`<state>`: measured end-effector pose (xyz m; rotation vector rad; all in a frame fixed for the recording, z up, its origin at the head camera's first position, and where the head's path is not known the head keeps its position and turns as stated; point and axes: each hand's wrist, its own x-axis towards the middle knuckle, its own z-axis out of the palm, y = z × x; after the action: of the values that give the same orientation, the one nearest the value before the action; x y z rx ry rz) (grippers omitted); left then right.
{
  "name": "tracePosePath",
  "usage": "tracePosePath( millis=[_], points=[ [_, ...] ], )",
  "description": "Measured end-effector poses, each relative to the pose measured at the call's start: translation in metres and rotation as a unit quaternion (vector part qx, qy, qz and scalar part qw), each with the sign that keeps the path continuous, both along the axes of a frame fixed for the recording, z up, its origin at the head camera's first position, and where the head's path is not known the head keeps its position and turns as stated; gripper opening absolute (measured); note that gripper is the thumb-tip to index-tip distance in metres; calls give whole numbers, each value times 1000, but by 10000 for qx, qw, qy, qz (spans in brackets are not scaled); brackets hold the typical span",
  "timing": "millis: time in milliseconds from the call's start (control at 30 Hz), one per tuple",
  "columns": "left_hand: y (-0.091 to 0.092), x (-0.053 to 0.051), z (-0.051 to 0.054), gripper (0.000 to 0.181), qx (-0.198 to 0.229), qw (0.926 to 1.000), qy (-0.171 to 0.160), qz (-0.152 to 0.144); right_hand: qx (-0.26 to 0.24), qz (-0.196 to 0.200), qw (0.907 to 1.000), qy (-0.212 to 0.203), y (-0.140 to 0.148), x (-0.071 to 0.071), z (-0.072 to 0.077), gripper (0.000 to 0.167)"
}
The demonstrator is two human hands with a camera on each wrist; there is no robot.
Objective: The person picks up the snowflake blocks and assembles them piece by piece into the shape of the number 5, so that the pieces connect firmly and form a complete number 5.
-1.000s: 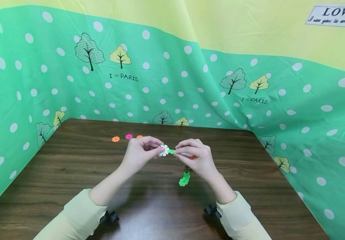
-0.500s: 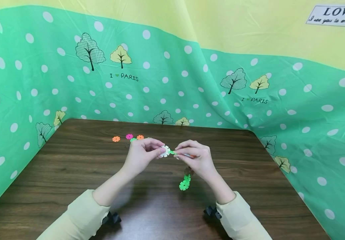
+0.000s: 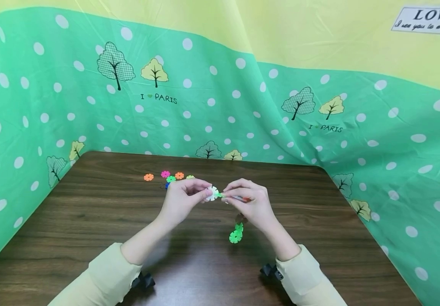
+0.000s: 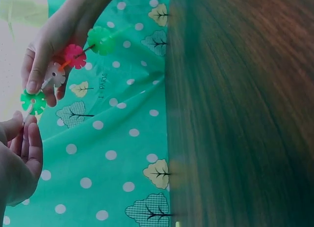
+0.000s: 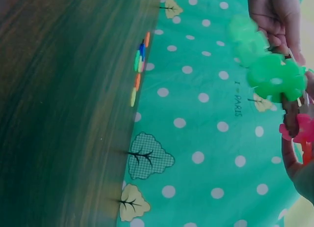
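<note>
My left hand point(image 3: 183, 197) pinches a white snowflake disc point(image 3: 212, 194) by its edge, thumb in front. It meets a green snowflake disc point(image 4: 33, 102), which my right hand point(image 3: 252, 199) pinches between thumb and fingers. How deeply their slots interlock is too small to tell. From that green disc a linked chain runs under my right hand: another white disc point(image 4: 56, 74), an orange one seen edge-on, a pink disc point(image 4: 76, 56), a brown disc point(image 5: 290, 116) and two bright green discs point(image 3: 236, 236) dangling at the end. In the head view my right palm hides most of the chain.
Several loose snowflake discs lie on the dark wooden table point(image 3: 90, 212) beyond my left hand: orange point(image 3: 148, 177), pink point(image 3: 165, 174), green point(image 3: 170, 179), blue and yellow among them. A green polka-dot cloth point(image 3: 189, 119) hangs around the table's far and side edges. Black devices point(image 3: 143, 281) sit at both wrists.
My left hand has shifted slightly right and down with the white disc, uncovering more loose discs behind it. The dangling green end hangs slightly lower; my right hand stays nearly still.
</note>
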<state>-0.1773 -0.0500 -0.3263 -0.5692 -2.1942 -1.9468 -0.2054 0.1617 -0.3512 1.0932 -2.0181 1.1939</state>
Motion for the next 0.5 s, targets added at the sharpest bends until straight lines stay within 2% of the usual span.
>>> tracePosePath(
  millis=[167, 267, 400, 500],
  points=[
    [1, -5, -2, 21, -57, 9999, -35, -138, -96, -293, 9993, -212, 4, 1, 2, 16],
    [1, -12, -10, 20, -57, 9999, -27, -140, -132, -280, 9989, -347, 4, 4, 5, 19],
    [2, -21, -20, 16, 29, 10000, -31, -68, -50, -294, 9989, -370, -2, 15, 17, 21],
    [3, -22, -21, 15, 50, 10000, 20, -28, 110, -507, 9978, -407, -7, 25, 27, 23]
  ],
)
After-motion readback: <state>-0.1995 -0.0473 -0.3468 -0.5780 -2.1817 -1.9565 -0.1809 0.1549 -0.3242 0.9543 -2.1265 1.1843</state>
